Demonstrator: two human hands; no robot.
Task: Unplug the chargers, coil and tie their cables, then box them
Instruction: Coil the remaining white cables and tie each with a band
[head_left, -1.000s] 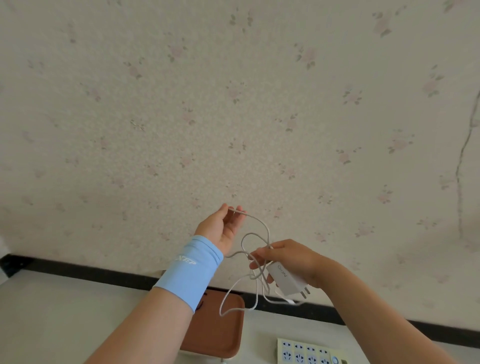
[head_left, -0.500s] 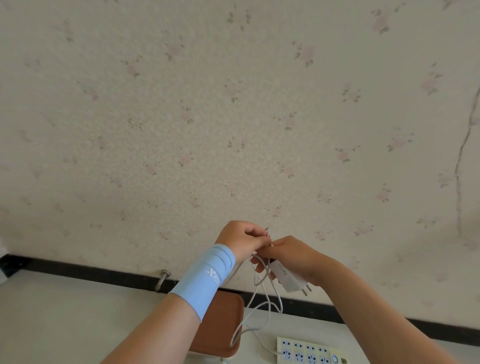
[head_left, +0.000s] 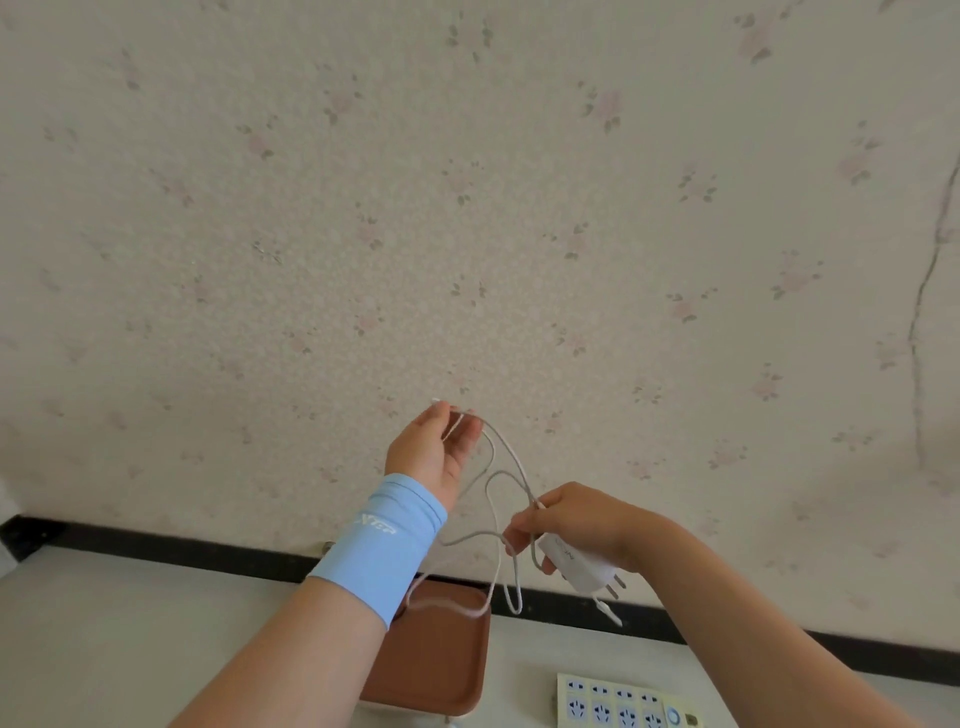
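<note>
White tabletop (head_left: 130, 649) | brown tray (head_left: 431, 660) | black skirting (head_left: 182, 545) | floral wallpaper (head_left: 467, 208) | charger (head_left: 584, 566) held

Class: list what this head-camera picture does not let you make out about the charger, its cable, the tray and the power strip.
Head view:
- Power strip: cut off by the bottom edge.
- Tray: left side hidden behind the left forearm.
- Charger: top covered by the right hand; lettering too small.
- Cable: lowest loop blurred.
</note>
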